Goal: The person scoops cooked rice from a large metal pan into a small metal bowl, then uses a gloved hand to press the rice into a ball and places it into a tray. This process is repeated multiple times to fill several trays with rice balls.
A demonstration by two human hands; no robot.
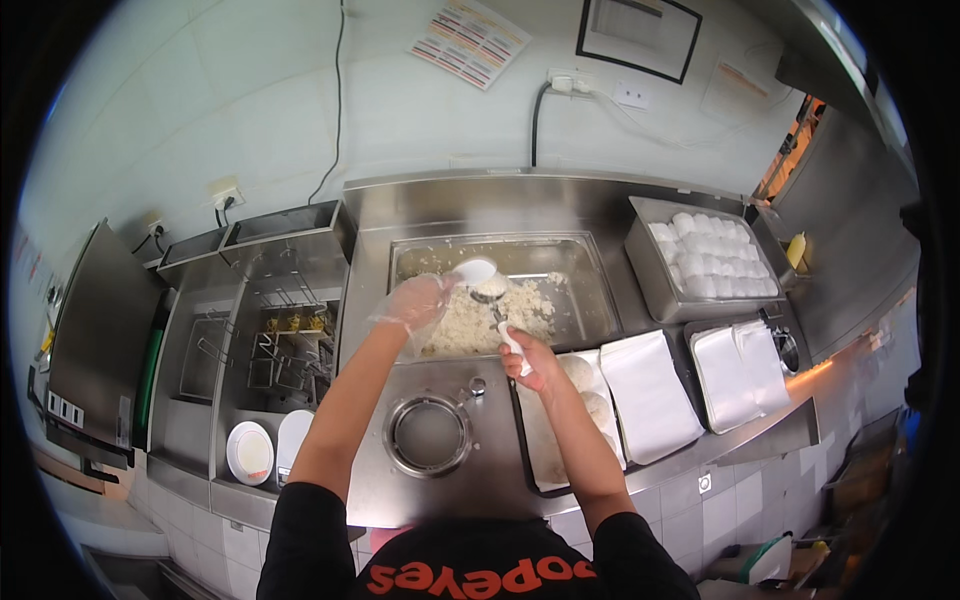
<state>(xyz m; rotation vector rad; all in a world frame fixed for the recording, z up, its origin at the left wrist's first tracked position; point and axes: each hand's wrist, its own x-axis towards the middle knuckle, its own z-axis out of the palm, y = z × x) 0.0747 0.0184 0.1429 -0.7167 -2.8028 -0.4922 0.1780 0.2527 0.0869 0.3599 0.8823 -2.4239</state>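
My left hand, in a clear plastic glove, is shut on a white plastic paddle. Its broad end is at the metal bowl of an ice-cream-type scoop, which is heaped with white rice. My bare right hand grips the scoop's white handle. Both tools are over a rectangular steel pan sunk in the counter. Loose cooked rice covers its left and middle floor, with grains stuck to the walls. Below my right forearm, rounded rice mounds sit on a paper-lined dark tray, partly hidden by the arm.
White paper sheets are stacked beside the mounds, with another stack farther right. A deep steel container holds rows of white wrapped portions. Nearer me is a round steel-rimmed basin. Fryer baskets and a white bowl are left.
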